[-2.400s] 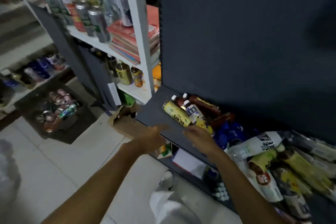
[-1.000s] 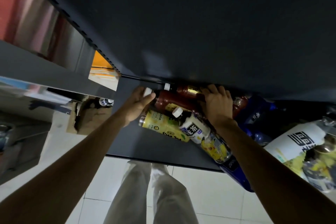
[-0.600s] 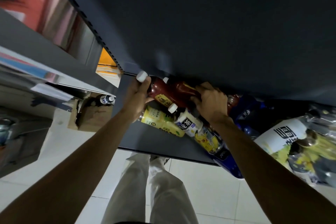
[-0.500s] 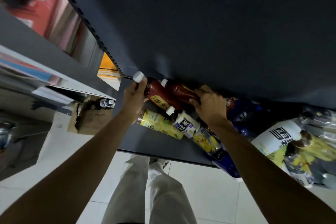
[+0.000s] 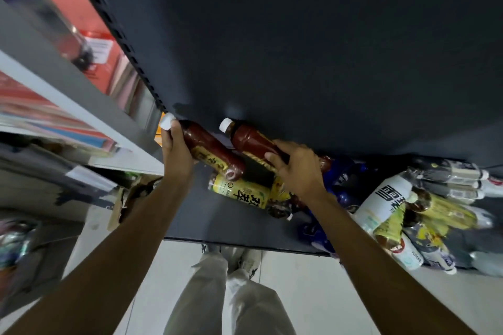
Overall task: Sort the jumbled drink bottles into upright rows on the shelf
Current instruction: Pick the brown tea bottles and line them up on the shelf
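While both brown bottles are off the pile, the job in hand looks to be standing them up at the back of the dark shelf (image 5: 190,215), against its rear panel. The left hand (image 5: 177,155) is curled round the neck and shoulder of the left brown bottle (image 5: 211,153), whose white cap pokes out above the fingers; its base hangs tilted just over the yellow bottle (image 5: 239,192) that lies on its side on the shelf. The right hand (image 5: 298,168) is wrapped round the body of the right brown bottle (image 5: 249,139), cap pointing up toward the rear panel, the lower part hidden behind the hand.

To do this well, I would swing each base down onto bare shelf behind the yellow bottle, not on top of it, and plant one bottle before the other so they do not knock. The left grip sits high on the neck, so the base may swing; a steady, slow tilt should help. Setting them touching side by side starts a clean row.

To the right of the yellow bottle, blue bottles (image 5: 343,187) and a heap of white-labelled and yellow ones (image 5: 386,201) lie jumbled, not yet sorted.
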